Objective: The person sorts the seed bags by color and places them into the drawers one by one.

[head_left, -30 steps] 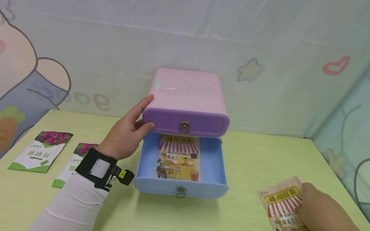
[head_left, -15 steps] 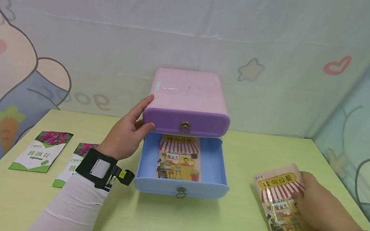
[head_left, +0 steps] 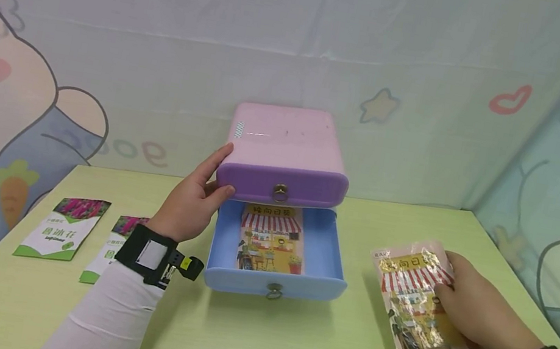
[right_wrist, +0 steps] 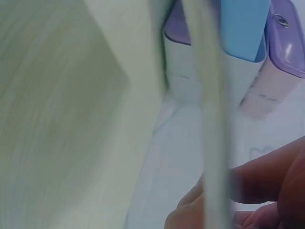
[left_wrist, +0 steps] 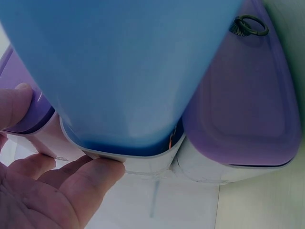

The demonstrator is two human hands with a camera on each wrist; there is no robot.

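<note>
Via head view I note the right hand (head_left: 479, 313) pinching an awning-print packet (head_left: 409, 304) by its right edge above the tabletop (head_left: 284, 348), leaving most print uncovered. Left hand (head_left: 187, 205), thumb apart from fingers, rests against the drawer cabinet (head_left: 286, 135), presumably steadying it. Below, the blue drawer (head_left: 240, 280) stands pulled out, a matching packet (head_left: 271, 244) lying flat inside.
</note>
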